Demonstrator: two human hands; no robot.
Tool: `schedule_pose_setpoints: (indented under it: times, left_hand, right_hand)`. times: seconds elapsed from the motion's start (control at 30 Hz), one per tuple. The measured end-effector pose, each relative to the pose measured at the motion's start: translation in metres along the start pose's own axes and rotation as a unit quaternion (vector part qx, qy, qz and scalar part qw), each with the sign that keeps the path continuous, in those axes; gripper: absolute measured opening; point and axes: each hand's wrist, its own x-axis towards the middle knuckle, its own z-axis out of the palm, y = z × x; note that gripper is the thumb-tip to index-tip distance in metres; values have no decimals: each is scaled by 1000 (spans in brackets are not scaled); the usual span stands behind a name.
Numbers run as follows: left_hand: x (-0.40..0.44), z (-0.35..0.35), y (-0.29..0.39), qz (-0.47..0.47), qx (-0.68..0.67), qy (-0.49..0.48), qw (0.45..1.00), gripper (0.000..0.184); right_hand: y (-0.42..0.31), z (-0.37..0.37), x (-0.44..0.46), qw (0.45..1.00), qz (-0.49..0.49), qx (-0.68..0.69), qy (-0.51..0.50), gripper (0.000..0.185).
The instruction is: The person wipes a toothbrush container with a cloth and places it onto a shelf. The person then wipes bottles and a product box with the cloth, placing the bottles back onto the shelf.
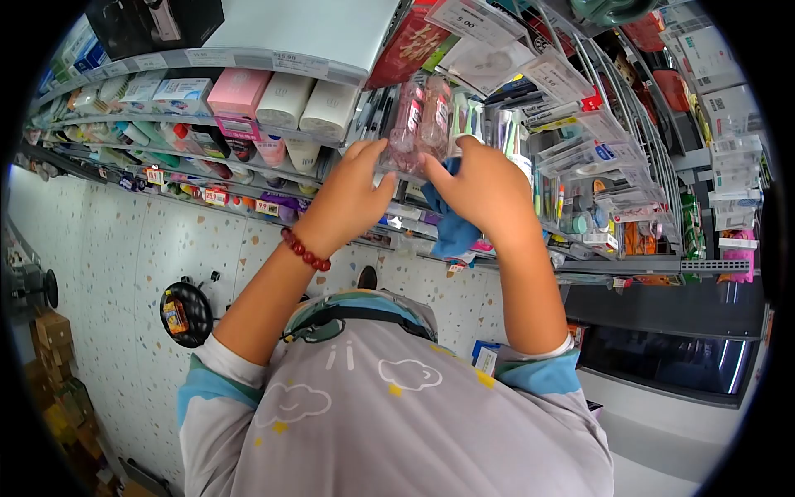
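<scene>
My left hand, with a red bead bracelet at the wrist, reaches to the shelf front. Its thumb and fingers are apart beside a clear pinkish plastic bottle; whether the fingertips touch it I cannot tell. A second such bottle stands to its right. My right hand is closed on a crumpled blue cloth, which hangs below the palm. The right thumb points toward the bottles' near ends. Toothbrushes are just beyond the right hand.
Boxed goods, among them a pink box and white packages, fill the shelf on the left. Wire racks with hanging clear packs and price tags project at the right. A black round stool with a bottle on it stands on the speckled floor.
</scene>
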Motion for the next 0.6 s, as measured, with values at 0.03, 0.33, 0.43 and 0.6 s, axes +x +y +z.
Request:
schedule_pose_setpoints:
  times: [0.03,0.33,0.43,0.6]
  left_hand:
    - [-5,-5,9,2,-2,1,1000,48]
    - [-104,-46,51,-193,-267,-274,903,62]
    - [-131,-43,34,-242,-343,-269,867,67]
    - [-144,-75,26,-275,-393,-87,873,59]
  right_hand:
    - [0,-8,-10,1000,1,0,2,56]
    - [8,65,-77,738,29,662,-127,20]
    - [-33,85,-89,708,88,693,-100,21]
    - [-72,94,-98,785,-33,611,-101,26]
